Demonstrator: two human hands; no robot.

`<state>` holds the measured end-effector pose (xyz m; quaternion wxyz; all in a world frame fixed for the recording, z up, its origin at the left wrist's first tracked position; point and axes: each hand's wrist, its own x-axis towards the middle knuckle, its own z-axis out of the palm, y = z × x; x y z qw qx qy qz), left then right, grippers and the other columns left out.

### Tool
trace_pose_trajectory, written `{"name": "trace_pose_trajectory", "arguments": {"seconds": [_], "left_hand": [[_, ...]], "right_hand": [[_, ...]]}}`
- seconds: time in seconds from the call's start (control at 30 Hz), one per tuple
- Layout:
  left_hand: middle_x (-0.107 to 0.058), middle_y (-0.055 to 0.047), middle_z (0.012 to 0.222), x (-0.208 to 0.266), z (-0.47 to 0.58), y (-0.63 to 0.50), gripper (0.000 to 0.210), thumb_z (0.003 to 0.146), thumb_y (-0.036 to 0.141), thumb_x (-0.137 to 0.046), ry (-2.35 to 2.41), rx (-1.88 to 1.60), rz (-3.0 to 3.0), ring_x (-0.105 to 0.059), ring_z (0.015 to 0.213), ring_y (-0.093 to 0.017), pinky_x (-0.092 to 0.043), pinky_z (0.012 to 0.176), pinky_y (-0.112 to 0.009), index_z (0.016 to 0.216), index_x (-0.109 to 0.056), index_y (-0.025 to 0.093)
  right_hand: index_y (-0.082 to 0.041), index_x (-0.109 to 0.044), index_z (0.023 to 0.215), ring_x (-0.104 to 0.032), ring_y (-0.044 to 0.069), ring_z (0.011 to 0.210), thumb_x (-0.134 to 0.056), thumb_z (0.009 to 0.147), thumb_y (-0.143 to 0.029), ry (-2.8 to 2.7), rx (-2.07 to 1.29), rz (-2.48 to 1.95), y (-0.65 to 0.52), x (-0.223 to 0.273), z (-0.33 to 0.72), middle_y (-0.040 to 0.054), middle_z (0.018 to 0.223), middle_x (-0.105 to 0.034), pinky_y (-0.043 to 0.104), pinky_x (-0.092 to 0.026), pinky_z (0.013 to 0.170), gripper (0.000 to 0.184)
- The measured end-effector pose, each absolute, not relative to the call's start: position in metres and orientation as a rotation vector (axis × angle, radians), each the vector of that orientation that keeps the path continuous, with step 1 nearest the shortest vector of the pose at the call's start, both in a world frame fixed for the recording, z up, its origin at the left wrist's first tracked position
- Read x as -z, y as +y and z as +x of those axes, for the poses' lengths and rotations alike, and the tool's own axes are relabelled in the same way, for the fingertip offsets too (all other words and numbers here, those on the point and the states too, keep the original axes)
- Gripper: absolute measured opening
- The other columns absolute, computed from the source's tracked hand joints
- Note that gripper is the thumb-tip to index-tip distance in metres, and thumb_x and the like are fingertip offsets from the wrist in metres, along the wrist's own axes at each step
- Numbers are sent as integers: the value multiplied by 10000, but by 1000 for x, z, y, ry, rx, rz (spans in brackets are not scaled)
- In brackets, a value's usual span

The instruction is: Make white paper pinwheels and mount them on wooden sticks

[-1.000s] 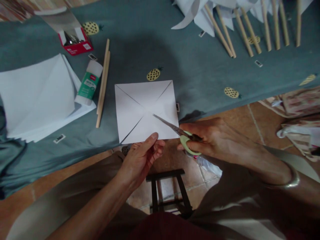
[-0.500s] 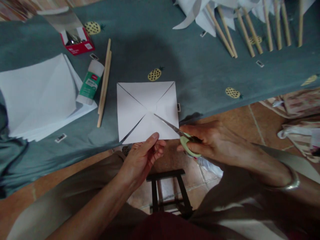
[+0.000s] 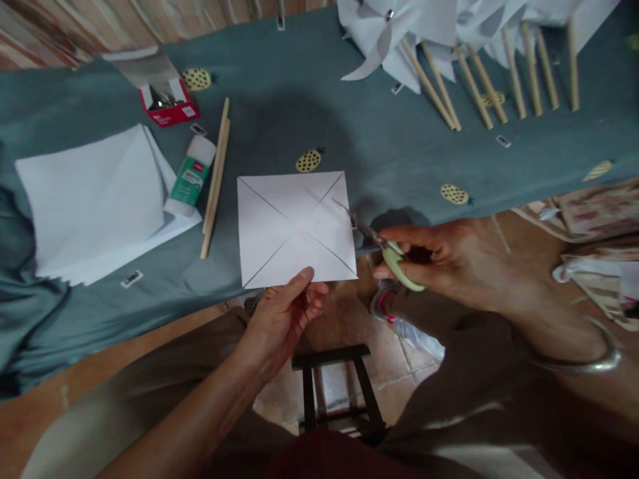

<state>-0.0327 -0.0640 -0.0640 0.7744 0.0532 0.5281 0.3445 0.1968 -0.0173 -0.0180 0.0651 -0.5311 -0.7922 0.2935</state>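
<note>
A white sheet of paper point(image 3: 279, 199) lies partly over the table's near edge, with diagonal slits running in from all its corners towards the middle. My left hand point(image 3: 294, 299) pinches its near edge, thumb on top and fingers beneath. In my right hand point(image 3: 439, 259) is a pair of scissors point(image 3: 399, 263) with pale green handles. Their blades are blurred by motion and reach over the right part of the sheet; whether they touch it I cannot tell.
Left on the green tablecloth point(image 3: 269, 120) are a paper stack point(image 3: 94, 206), a glue stick point(image 3: 192, 176), wooden sticks point(image 3: 214, 186) and a red box point(image 3: 170, 106) of metal pieces. Paper pinwheels point(image 3: 369, 33) on sticks lie at the back right. A dark stool point(image 3: 332, 356) stands below.
The scissors have come out of the near right slit and moved right with my right hand. That slit now reaches the paper's corner. My left hand keeps its pinch.
</note>
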Motion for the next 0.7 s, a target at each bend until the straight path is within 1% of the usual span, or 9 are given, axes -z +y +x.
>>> {"name": "trace_pose_trajectory", "arguments": {"seconds": [0.03, 0.1, 0.2, 0.23, 0.3, 0.4, 0.53, 0.6, 0.7], "left_hand": [[-656, -18, 618, 64, -33, -64, 278, 663, 364, -813, 1150, -751, 112, -525, 536, -60, -422, 542, -186, 641, -698, 112], [-658, -19, 610, 65, -34, -63, 278, 643, 365, -826, 1150, -770, 101, -523, 524, -62, -420, 532, -187, 632, -698, 118], [-669, -21, 610, 68, -34, -63, 282, 607, 359, -851, 1136, -802, 89, -521, 512, -58, -425, 531, -181, 622, -700, 122], [-672, -22, 609, 68, -34, -62, 284, 603, 359, -853, 1131, -807, 91, -522, 509, -57, -425, 531, -179, 620, -700, 121], [-678, -23, 608, 69, -33, -62, 284, 607, 357, -852, 1126, -819, 97, -526, 508, -55, -427, 533, -177, 624, -699, 118], [-677, -22, 595, 70, -32, -60, 283, 610, 351, -848, 1119, -836, 111, -527, 497, -55, -423, 523, -177, 626, -692, 115], [-666, -19, 578, 70, -34, -59, 291, 591, 342, -857, 1111, -858, 125, -530, 487, -57, -418, 509, -169, 622, -684, 110], [-659, -22, 567, 69, -35, -58, 300, 595, 350, -853, 1107, -862, 141, -526, 480, -60, -414, 498, -170, 613, -684, 104], [-660, -26, 566, 69, -35, -58, 306, 624, 366, -835, 1100, -863, 157, -521, 477, -59, -407, 489, -168, 610, -683, 101]], "right_hand": [[-199, -708, 1008, -568, 160, 506, -610, 859, -404, -2385, -749, -1679, -14, 17, 198, 8, 594, -648, 274, -365, 494, 272], [-173, -659, 1142, -630, 215, 605, -617, 849, -353, -2363, -510, -1849, -8, 17, 200, 68, 726, -714, 308, -401, 544, 346], [-105, -549, 1271, -671, 274, 728, -593, 852, -329, -2351, -319, -1965, 3, 20, 207, 133, 854, -733, 344, -439, 613, 477], [-105, -531, 1282, -677, 281, 765, -570, 864, -317, -2366, -299, -1960, 7, 22, 209, 136, 881, -732, 350, -449, 642, 470], [-146, -547, 1248, -675, 282, 759, -566, 852, -293, -2345, -213, -1956, 14, 26, 214, 114, 862, -730, 359, -458, 658, 423], [-185, -549, 1244, -678, 284, 756, -567, 851, -300, -2324, -245, -1897, 25, 30, 217, 100, 889, -730, 369, -468, 658, 410], [-166, -521, 1278, -698, 279, 805, -590, 840, -281, -2286, -384, -1826, 34, 31, 215, 91, 939, -741, 358, -489, 681, 458], [-142, -523, 1259, -700, 283, 812, -600, 825, -267, -2254, -308, -1867, 36, 32, 211, 100, 926, -747, 357, -490, 685, 458], [-107, -552, 1201, -698, 297, 807, -602, 813, -255, -2250, -96, -1943, 37, 35, 204, 128, 904, -747, 359, -481, 678, 419]]}}
